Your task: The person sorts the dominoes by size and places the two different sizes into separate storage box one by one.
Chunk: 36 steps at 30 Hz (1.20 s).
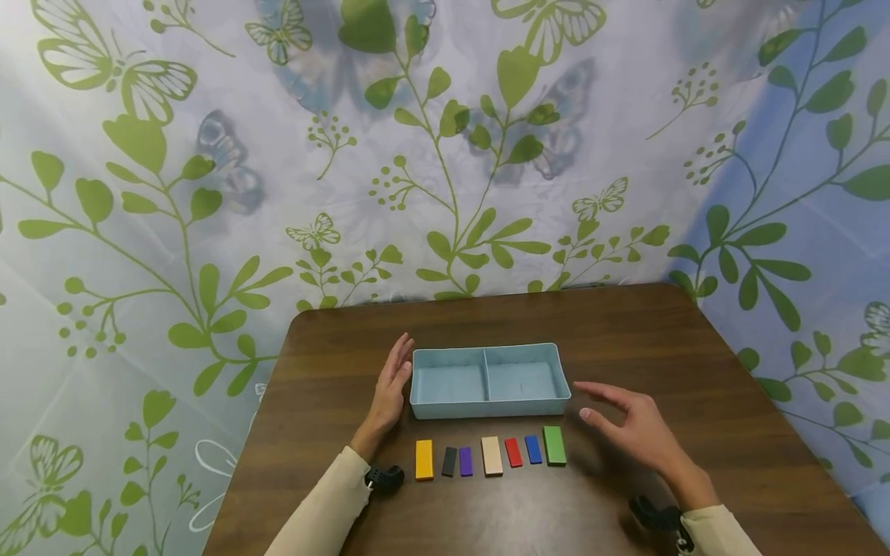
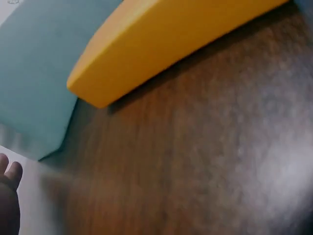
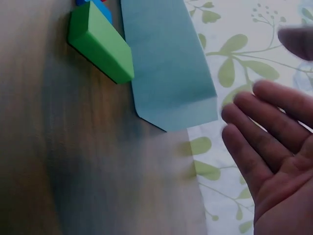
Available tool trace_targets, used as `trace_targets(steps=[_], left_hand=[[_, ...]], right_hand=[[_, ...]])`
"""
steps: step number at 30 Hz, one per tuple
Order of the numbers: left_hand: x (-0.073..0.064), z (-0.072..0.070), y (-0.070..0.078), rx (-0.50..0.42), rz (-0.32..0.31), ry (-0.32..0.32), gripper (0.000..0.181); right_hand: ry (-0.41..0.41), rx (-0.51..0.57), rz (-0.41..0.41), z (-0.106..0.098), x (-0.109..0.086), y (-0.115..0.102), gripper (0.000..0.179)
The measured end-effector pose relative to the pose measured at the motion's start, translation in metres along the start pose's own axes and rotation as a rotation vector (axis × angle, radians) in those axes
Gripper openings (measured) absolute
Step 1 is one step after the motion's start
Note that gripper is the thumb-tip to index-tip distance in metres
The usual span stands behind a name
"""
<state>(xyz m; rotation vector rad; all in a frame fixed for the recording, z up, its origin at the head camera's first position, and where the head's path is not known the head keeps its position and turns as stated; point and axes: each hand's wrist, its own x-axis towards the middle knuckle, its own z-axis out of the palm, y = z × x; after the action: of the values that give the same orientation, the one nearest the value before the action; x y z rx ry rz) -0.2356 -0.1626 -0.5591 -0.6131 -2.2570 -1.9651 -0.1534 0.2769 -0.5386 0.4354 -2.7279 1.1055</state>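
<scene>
A pale blue two-compartment tray (image 1: 450, 409) stands on the table, nothing lying in either half. My left hand (image 1: 389, 391) is beside its left end, fingers straight and pointing away from me, fingertips right at the wall. Off the right end, my right hand (image 1: 636, 423) hovers with fingers extended and thumb apart, holding nothing; its palm (image 3: 288, 181) shows in the right wrist view. In front of the tray lies a row of blocks: yellow (image 1: 424, 460), black (image 1: 450, 462), purple (image 1: 466, 462), beige (image 1: 491, 455), red (image 1: 513, 452), blue (image 1: 533, 449) and green (image 1: 554, 445).
The brown wooden table (image 1: 695, 363) reaches back to a hanging cloth (image 1: 389, 193) printed with leaves and butterflies. Dark straps with black camera mounts (image 1: 385, 479) sit on both wrists, below cream sleeves (image 1: 323, 506).
</scene>
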Motion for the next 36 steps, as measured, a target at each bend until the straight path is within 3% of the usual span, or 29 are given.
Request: trace_targets(steps=[3,6,18,25,36], left_hand=[[-0.001,0.000,-0.005,-0.052,-0.014,-0.049,0.054],[-0.002,0.000,-0.009,-0.046,-0.029,-0.081,0.053],[-0.003,-0.001,-0.010,0.038,-0.088,-0.138,0.052],[-0.003,0.005,-0.044,0.037,-0.079,-0.083,0.053],[-0.005,0.005,-0.048,0.052,-0.100,-0.040,0.051]], right_hand=[[-0.028,-0.010,-0.047,0.005,-0.004,0.001,0.043],[-0.052,-0.005,-0.070,0.012,-0.008,0.003,0.044],[-0.140,-0.067,-0.035,0.034,-0.017,0.006,0.060],[-0.209,-0.059,0.022,0.042,-0.023,0.008,0.067],[-0.281,-0.052,0.065,0.050,-0.024,0.008,0.071]])
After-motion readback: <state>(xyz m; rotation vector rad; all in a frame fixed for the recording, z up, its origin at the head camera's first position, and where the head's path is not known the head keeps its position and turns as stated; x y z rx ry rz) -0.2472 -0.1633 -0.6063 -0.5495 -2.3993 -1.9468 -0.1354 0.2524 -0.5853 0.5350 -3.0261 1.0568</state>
